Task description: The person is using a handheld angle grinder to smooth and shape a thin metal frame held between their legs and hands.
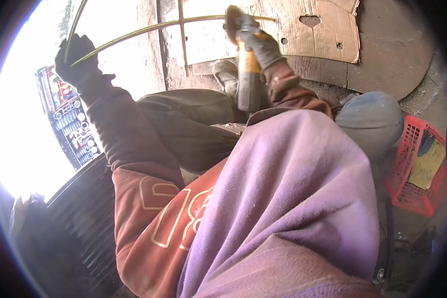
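My left hand, in a dark glove, is closed around the bent end of a thin yellowish metal rod frame at the upper left. One rod of the frame curves rightward and crosses another. In my right hand, also gloved, is a yellow and black angle grinder, its body pointing down toward me. Its round brown head, blurred and too unclear to name exactly, meets or overlaps the long rod near its right end; whether they touch I cannot tell.
Beyond the grinder lies a flat piece of cardboard with holes. A red plastic crate stands at right, near my knee. Sockets and small parts fill a dark tray at left. Purple cloth covers my front.
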Action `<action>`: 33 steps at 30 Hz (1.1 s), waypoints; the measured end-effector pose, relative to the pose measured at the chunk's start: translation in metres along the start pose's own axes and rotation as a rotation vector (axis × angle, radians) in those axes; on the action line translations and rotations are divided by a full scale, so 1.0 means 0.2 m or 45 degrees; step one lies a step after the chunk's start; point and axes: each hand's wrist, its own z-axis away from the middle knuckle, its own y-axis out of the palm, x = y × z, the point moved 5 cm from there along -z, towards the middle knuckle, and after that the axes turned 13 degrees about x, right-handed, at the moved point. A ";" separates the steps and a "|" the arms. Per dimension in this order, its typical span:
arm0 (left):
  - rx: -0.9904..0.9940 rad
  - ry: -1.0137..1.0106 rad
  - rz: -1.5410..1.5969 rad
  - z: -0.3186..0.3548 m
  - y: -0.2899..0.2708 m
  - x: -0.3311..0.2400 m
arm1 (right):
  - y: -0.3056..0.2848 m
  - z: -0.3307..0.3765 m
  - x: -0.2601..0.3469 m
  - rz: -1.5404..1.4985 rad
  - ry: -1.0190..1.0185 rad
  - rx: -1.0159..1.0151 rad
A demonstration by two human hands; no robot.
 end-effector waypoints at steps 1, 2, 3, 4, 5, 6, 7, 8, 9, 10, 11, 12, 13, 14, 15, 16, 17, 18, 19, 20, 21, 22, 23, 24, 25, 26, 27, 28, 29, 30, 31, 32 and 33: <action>0.020 0.020 -0.024 -0.02 0.09 0.05 | 0.10 0.02 0.11 0.177 -0.011 0.008; 0.034 0.051 -0.040 -0.02 0.20 0.08 | 0.14 0.02 0.11 0.161 -0.072 -0.050; 0.060 0.078 -0.084 -0.04 0.34 0.07 | 0.20 0.01 0.08 0.115 -0.145 -0.089; 0.107 0.002 -0.071 -0.10 0.32 0.09 | 0.23 -0.01 0.05 0.070 -0.215 -0.126; 0.116 -0.046 -0.091 -0.08 0.27 0.02 | 0.24 -0.03 0.04 0.126 -0.125 -0.101; 0.020 0.035 -0.008 -0.05 0.37 0.03 | 0.13 -0.02 0.04 0.191 -0.039 -0.095; -0.074 0.126 0.058 0.00 0.46 0.01 | 0.04 -0.04 0.02 0.260 0.046 -0.088; -0.081 0.156 -0.392 -0.03 0.50 -0.01 | -0.07 -0.06 -0.03 0.087 0.124 -0.167; -0.097 0.182 -0.825 -0.04 0.53 -0.01 | -0.19 -0.10 -0.13 -0.076 0.212 -0.253; -0.111 0.208 -1.266 -0.06 0.56 0.00 | -0.23 -0.12 -0.18 -0.285 0.145 -0.318; -0.120 0.239 -1.696 -0.08 0.59 0.03 | -0.28 -0.13 -0.23 -0.489 0.067 -0.389; -0.087 0.169 -1.633 -0.07 0.51 0.02 | -0.18 -0.07 -0.11 -0.271 0.046 -0.247; -0.055 0.105 -1.571 -0.07 0.43 -0.01 | -0.06 -0.03 -0.02 -0.056 0.022 -0.106; 0.043 -0.038 -0.980 -0.13 0.18 -0.08 | 0.05 -0.02 0.03 0.034 -0.049 -0.092; 0.055 0.074 -1.366 -0.11 0.29 -0.05 | 0.18 0.03 0.15 0.075 -0.066 -0.031; -0.004 0.199 -1.794 -0.10 0.42 -0.02 | 0.24 0.01 0.15 0.039 -0.140 -0.030; -0.125 0.336 -2.187 -0.07 0.56 -0.01 | 0.26 0.00 0.13 -0.010 -0.212 -0.013; -0.047 0.203 -1.453 -0.06 0.50 -0.04 | 0.23 0.00 0.11 0.064 -0.159 -0.022; -0.131 0.210 -1.061 -0.02 0.47 -0.05 | 0.17 0.01 0.10 0.139 -0.105 -0.028; -0.221 0.252 -0.759 -0.01 0.47 0.00 | 0.07 0.01 0.09 0.229 -0.044 -0.057; -0.248 0.263 -0.647 -0.02 0.49 0.03 | -0.09 -0.02 -0.02 0.164 0.034 -0.153; -0.291 0.271 -0.606 0.01 0.48 0.02 | -0.17 -0.04 -0.10 -0.103 0.057 -0.213; -0.305 0.273 -0.563 0.00 0.49 0.04 | -0.22 -0.03 -0.13 -0.372 0.066 -0.299; -0.316 0.273 -0.530 -0.02 0.50 0.06 | -0.22 -0.04 -0.13 -0.303 0.043 -0.255; -0.328 0.264 -0.511 -0.02 0.50 0.07 | -0.22 -0.04 -0.14 -0.233 0.021 -0.211; -0.350 0.260 -0.487 -0.01 0.50 0.05 | -0.21 -0.06 -0.13 -0.164 0.004 -0.153; -0.362 0.246 -0.452 -0.03 0.50 0.06 | -0.13 -0.07 -0.11 -0.101 -0.057 -0.157; -0.403 0.225 -0.384 -0.01 0.48 0.07 | 0.00 -0.11 -0.09 -0.019 -0.103 -0.154; -0.459 0.194 -0.306 0.00 0.50 0.06 | 0.09 -0.11 -0.06 0.044 -0.163 -0.143; -0.547 0.150 -0.222 0.01 0.52 0.08 | 0.13 -0.06 0.02 0.084 -0.107 -0.123; -0.634 0.112 -0.158 0.02 0.53 0.09 | 0.16 0.00 0.10 0.126 -0.050 -0.103; -0.662 0.068 -0.141 -0.05 0.58 0.13 | 0.16 0.05 0.16 0.138 -0.017 -0.108; -0.707 0.011 -0.182 -0.02 0.52 0.12 | 0.06 -0.02 0.05 0.120 -0.041 -0.172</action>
